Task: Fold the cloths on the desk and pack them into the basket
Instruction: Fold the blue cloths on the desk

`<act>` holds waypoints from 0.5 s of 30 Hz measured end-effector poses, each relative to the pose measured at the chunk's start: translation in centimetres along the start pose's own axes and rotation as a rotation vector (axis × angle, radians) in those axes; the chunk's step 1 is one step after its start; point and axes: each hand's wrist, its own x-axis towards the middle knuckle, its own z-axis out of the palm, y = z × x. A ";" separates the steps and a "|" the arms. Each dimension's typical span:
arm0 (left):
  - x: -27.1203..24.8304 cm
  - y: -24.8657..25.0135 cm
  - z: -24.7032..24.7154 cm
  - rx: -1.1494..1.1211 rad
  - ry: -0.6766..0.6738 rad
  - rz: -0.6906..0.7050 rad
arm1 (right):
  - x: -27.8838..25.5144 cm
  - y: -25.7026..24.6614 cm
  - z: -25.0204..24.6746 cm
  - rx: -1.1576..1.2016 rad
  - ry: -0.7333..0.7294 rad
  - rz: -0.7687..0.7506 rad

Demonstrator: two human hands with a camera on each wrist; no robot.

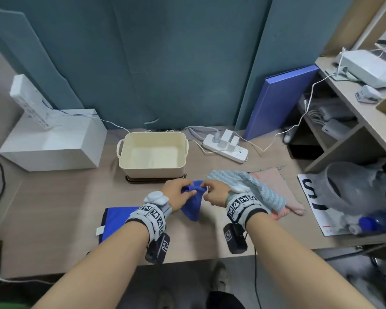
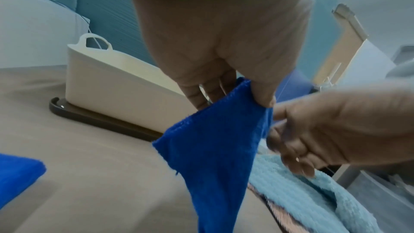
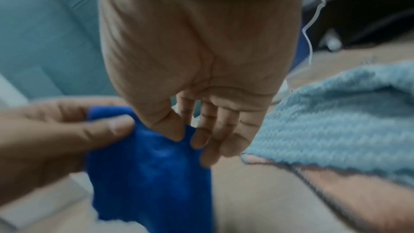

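Note:
Above the desk, in front of the basket, hangs a dark blue cloth (image 1: 194, 206) (image 2: 212, 157) (image 3: 152, 171). Both hands hold it by its top edge. My left hand (image 1: 191, 188) (image 2: 237, 98) pinches the edge between thumb and fingers. My right hand (image 1: 204, 189) (image 3: 187, 137) pinches it close beside the left. The cream basket (image 1: 152, 171) (image 2: 116, 81) stands on a dark tray with nothing in it. A light blue cloth (image 1: 250, 186) (image 3: 336, 121) lies crumpled on a pink cloth (image 1: 276, 186) to the right. A folded blue cloth (image 1: 118, 219) (image 2: 15, 174) lies by my left forearm.
A white power strip (image 1: 225, 146) with plugs and cables lies behind the basket on the right. A white box (image 1: 54, 143) stands at the back left, and a blue folder (image 1: 276, 101) leans on the wall. Shelves (image 1: 343, 121) and a plastic bag (image 1: 352, 188) crowd the right edge.

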 end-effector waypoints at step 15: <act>1.0 -2.5 -4.0 -0.059 0.149 -0.148 | 1.5 -1.1 -4.1 -0.318 0.153 -0.102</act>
